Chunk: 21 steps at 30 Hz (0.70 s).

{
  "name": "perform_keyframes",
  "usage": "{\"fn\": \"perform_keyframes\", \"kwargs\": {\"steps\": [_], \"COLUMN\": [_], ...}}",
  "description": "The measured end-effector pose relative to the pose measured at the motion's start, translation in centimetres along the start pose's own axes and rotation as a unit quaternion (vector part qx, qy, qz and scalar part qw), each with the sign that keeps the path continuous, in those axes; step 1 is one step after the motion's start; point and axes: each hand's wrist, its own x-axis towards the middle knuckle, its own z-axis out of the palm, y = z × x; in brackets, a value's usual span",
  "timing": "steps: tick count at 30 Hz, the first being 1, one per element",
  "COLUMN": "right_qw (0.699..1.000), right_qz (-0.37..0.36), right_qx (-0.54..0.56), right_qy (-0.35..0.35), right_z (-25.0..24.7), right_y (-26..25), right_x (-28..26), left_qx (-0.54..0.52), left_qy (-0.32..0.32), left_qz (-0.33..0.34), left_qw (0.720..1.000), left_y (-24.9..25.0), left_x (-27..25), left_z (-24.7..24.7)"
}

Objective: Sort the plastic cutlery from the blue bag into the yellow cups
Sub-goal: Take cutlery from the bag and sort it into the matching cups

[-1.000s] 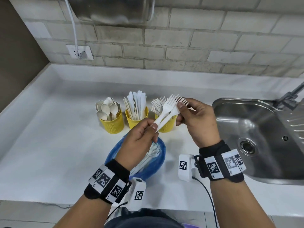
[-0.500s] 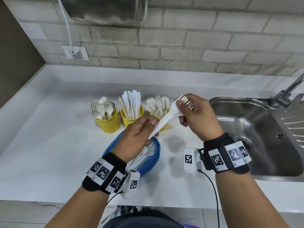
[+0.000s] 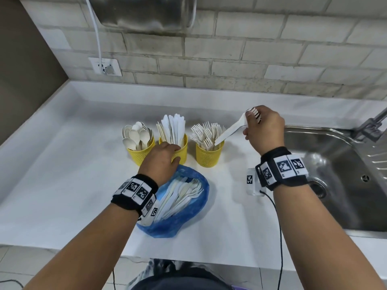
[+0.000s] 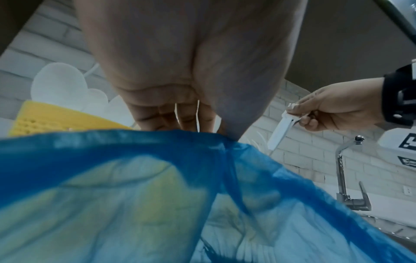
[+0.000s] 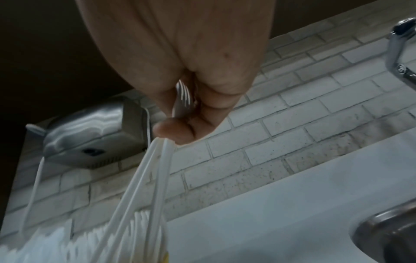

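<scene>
Three yellow cups stand in a row on the white counter: a spoon cup [image 3: 140, 154], a knife cup [image 3: 183, 147] and a fork cup [image 3: 209, 156]. My right hand [image 3: 251, 120] pinches a few white forks [image 3: 232, 128] by their tined ends. Their handles slant down-left, with the tips over the fork cup. The right wrist view shows the same forks [image 5: 144, 178] hanging from my fingers [image 5: 180, 113]. My left hand [image 3: 167, 155] is at the far rim of the blue bag [image 3: 188, 218], just in front of the knife cup. Its fingers [image 4: 178, 117] point down, tips hidden behind the bag. More cutlery [image 3: 184, 193] lies in the bag.
A steel sink [image 3: 335, 185] with a tap [image 3: 372, 126] lies right of my right hand. On the brick wall behind are a socket [image 3: 105, 66] and a steel hand dryer [image 3: 146, 13]. The counter's front edge is near my body.
My left hand has let go of the forks and dropped to the bag's far rim. My right hand has carried the forks right and tilted their handles down over the fork cup.
</scene>
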Motion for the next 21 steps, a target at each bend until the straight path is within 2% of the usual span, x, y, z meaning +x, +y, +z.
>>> {"fn": "perform_keyframes", "kwargs": {"steps": [4, 10, 15, 19, 21], "right_qw": [0.999, 0.974, 0.948, 0.952, 0.965], "right_qz": [-0.017, -0.144, -0.112, -0.082, -0.081], "right_qx": [-0.034, -0.141, -0.254, -0.246, -0.208], "right_qy": [-0.03, -0.099, -0.152, -0.164, -0.141], "right_z": [2.0, 4.7, 6.3, 6.6, 6.4], "right_y": [1.0, 1.2, 1.2, 1.4, 1.5], "right_x": [0.3, -1.7, -4.4, -5.6, -5.9], "left_qx": [-0.012, -0.021, -0.037, -0.044, -0.05], "left_qy": [0.026, 0.04, 0.05, 0.049, 0.051], "left_qz": [-0.001, -0.003, -0.025, -0.042, -0.046], "left_qw": [1.0, 0.999, 0.998, 0.997, 0.996], "left_y": [-0.2, -0.3, -0.5, -0.8, -1.0], "left_x": [-0.1, -0.2, 0.1, 0.1, 0.1], "left_z": [0.5, 0.8, 0.7, 0.7, 0.7]}}
